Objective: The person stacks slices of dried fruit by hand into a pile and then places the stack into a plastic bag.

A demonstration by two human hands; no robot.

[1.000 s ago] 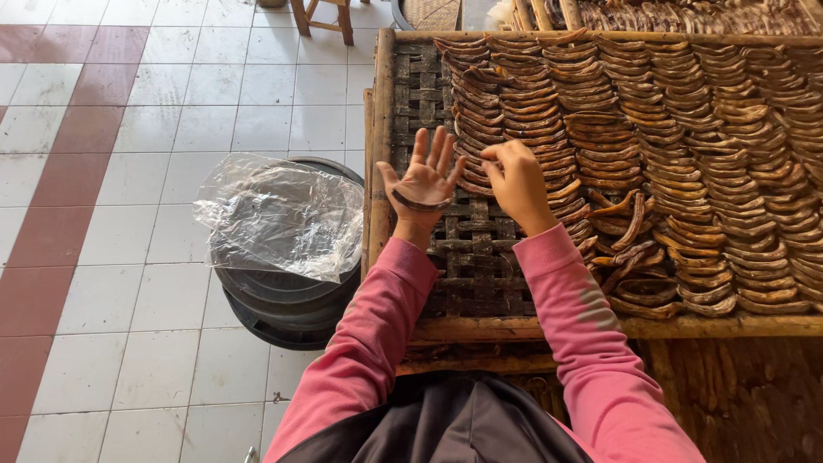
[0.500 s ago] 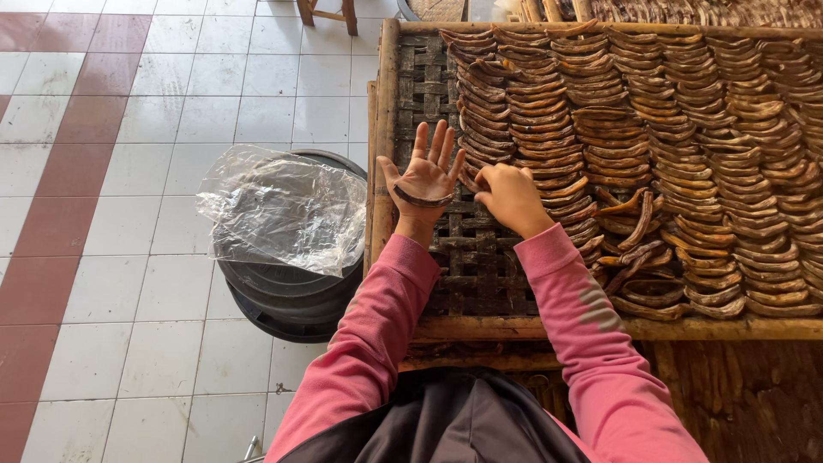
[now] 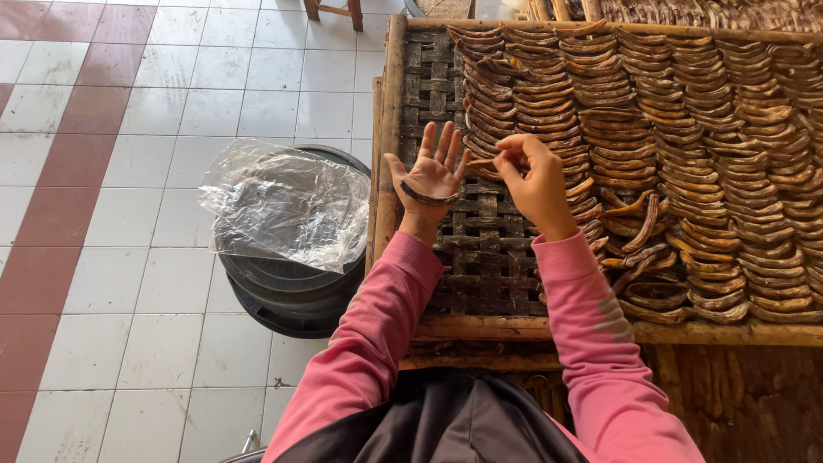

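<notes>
My left hand is held palm up over the bare woven part of a bamboo drying tray, fingers spread, with one curved dark brown strip lying across the palm. My right hand is just to its right, thumb and fingers pinched on another thin brown strip near the left fingertips. Neat overlapping rows of the same brown curved strips fill the tray to the right. A small loose pile of strips lies beside my right wrist.
A round black tub with a crumpled clear plastic sheet over it stands on the white and red tiled floor left of the tray. Wooden stool legs show at the top. A second tray of strips lies behind.
My right hand has lifted off the rows and now pinches a strip close to the left fingertips. The left hand stays palm up with its strip.
</notes>
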